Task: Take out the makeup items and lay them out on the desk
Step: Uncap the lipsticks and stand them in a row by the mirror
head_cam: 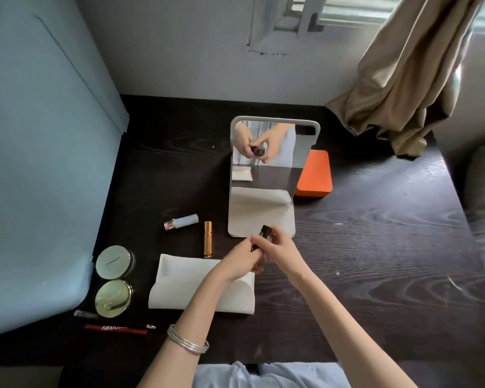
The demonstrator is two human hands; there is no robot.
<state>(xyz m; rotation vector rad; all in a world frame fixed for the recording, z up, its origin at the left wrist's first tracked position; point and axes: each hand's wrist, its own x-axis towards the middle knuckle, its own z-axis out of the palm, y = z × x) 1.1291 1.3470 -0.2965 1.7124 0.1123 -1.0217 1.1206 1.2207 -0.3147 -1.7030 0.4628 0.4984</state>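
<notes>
- Both hands are on one small dark tube: the left hand (242,257) has its fingers curled round the lower end, and the right hand (275,247) pinches the upper end, so neither hand is loose or empty.
- That dark tube (264,231) looks like a lipstick or something similar (can't read any label). It's held up off the desk just in front of the standing mirror (269,175), right over the mirror's white base, and the mirror shows the same two-handed hold from the other side.
- Already laid out to the left of the mirror: a pale blue tube (183,221) lying on its side, and a gold tube (207,238) closer to the mirror's base.
- Further left of the mirror, near the desk edge: two round gold compacts (114,281), a red pencil-type thing (115,329) in front of them, plus a small clear item I can't make out.
- The white pouch (205,287) sits in front of the mirror, partly under the left forearm.
- An orange box (315,175) pokes out to the mirror's right.
- My take on doing this step well: let one hand go, then lay the tube flat on bare dark desk (375,247) beside the gold tube, parallel with it so it won't roll, and keep it clear of the mirror base so nothing gets nudged.
</notes>
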